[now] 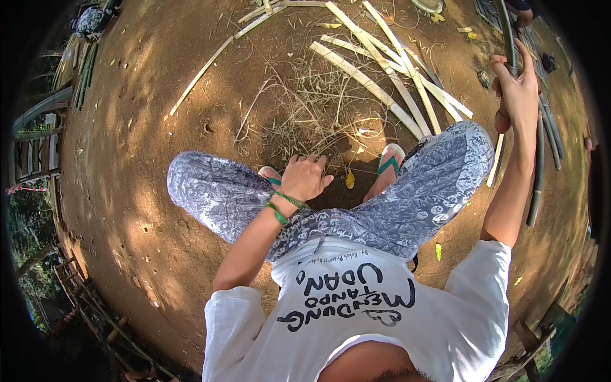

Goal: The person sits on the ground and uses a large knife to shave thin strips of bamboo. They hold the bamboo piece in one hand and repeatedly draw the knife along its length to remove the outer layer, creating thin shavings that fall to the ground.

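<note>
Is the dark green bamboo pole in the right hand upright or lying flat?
Roughly upright: the right hand is closed round the dark green bamboo pole, raised beside the knee, while the pale split bamboo strips lie flat on the dirt.

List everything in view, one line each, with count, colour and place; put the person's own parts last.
split bamboo strips: about a dozen, pale tan, fanned on the ground ahead of the feet
dry grass and fibres: one loose heap, straw-coloured, ahead of the feet
green bamboo poles: several, dark green, lying at the right
bare earth ground: reddish brown, all around
yellow leaf: one, between the feet
wooden frame: brown, lower left edge
sandals: two, green straps, on the feet
patterned trousers: grey-blue, knees bent
white shirt: one, dark lettering
wristbands: green, left wrist
left hand: fingers spread, reaching down between the knees
right hand: raised, gripping a green bamboo pole
</note>
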The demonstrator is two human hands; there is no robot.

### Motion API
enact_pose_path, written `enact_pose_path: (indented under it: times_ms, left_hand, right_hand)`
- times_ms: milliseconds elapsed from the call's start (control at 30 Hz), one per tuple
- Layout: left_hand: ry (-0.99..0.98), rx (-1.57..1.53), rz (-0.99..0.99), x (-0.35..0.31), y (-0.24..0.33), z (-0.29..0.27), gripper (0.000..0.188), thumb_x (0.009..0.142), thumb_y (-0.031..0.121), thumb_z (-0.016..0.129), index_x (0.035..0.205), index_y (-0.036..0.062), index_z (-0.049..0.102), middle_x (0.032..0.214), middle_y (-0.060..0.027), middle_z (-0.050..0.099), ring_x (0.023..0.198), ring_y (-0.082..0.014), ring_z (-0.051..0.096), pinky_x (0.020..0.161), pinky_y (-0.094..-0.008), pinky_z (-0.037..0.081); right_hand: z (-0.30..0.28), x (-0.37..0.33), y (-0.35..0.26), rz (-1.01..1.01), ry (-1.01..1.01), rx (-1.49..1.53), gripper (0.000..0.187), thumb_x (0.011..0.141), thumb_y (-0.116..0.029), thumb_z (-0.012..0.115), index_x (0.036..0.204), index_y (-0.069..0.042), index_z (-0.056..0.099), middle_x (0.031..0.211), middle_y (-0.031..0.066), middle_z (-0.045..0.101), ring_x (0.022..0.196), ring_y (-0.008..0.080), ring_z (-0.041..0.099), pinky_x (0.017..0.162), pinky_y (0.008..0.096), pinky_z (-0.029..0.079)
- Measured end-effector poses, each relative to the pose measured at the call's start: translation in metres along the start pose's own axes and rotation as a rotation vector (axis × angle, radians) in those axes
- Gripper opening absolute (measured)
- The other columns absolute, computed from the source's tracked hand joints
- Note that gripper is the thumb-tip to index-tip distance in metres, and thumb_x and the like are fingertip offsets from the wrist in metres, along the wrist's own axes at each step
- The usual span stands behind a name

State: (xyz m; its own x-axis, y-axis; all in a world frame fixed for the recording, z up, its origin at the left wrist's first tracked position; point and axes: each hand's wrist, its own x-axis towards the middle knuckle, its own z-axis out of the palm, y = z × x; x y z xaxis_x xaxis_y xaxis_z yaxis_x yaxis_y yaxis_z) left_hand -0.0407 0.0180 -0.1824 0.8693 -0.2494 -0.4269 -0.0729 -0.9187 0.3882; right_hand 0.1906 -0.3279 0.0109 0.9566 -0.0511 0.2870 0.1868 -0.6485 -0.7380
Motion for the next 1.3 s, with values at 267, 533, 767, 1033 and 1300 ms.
enact_pose_path:
  times_ms: [267,533,767,1033,1300]
  left_hand:
    - [0.040,-0.332,-0.026,0.092,0.001,0.022,0.056,0.098,0.046,0.056,0.134,0.0025,0.060,0.121,-0.0255,0.067,0.116,-0.0428,0.063,0.099,-0.0486,0.051]
    - [-0.087,-0.381,-0.034,0.089,-0.003,0.081,0.055,0.095,0.042,0.061,0.136,0.0044,0.060,0.124,-0.0225,0.068,0.118,-0.0398,0.063,0.102,-0.0478,0.049]
    - [-0.317,-0.257,-0.148,0.075,0.000,0.093,0.054,0.096,0.040,0.060,0.136,0.0034,0.058,0.123,-0.0251,0.067,0.117,-0.0406,0.063,0.100,-0.0478,0.050]
    - [0.030,-0.548,-0.116,0.112,-0.009,0.075,0.047,0.097,0.035,0.064,0.130,0.0025,0.063,0.112,-0.0209,0.072,0.107,-0.0343,0.069,0.094,-0.0422,0.054]
    - [0.559,-1.522,-0.115,0.238,-0.037,-0.114,0.068,0.103,0.049,0.054,0.147,-0.0003,0.041,0.129,-0.0227,0.063,0.119,-0.0276,0.063,0.101,-0.0385,0.051]
  right_hand:
    - [0.008,0.048,0.101,0.022,-0.373,-1.113,0.051,0.080,-0.045,0.075,0.094,0.005,0.074,0.091,0.0304,0.072,0.092,0.0419,0.073,0.083,0.0488,0.057]
    - [0.089,-0.058,0.255,0.557,-0.460,-0.503,0.030,0.075,-0.016,0.081,0.100,-0.004,0.070,0.089,0.0152,0.072,0.089,0.0273,0.069,0.081,0.0386,0.052]
    - [0.172,-0.094,0.289,0.474,-0.475,-0.542,0.026,0.082,-0.027,0.078,0.095,-0.005,0.071,0.090,0.0183,0.074,0.089,0.0339,0.073,0.082,0.0440,0.055]
    - [0.162,-0.083,0.298,0.544,-0.376,-0.500,0.031,0.082,-0.027,0.079,0.104,-0.008,0.069,0.090,0.0141,0.073,0.090,0.0300,0.072,0.082,0.0443,0.055]
    - [0.090,-0.062,0.206,0.295,-0.221,0.190,0.024,0.081,-0.008,0.083,0.091,-0.004,0.062,0.075,-0.0045,0.054,0.070,0.0076,0.049,0.064,0.0264,0.043]
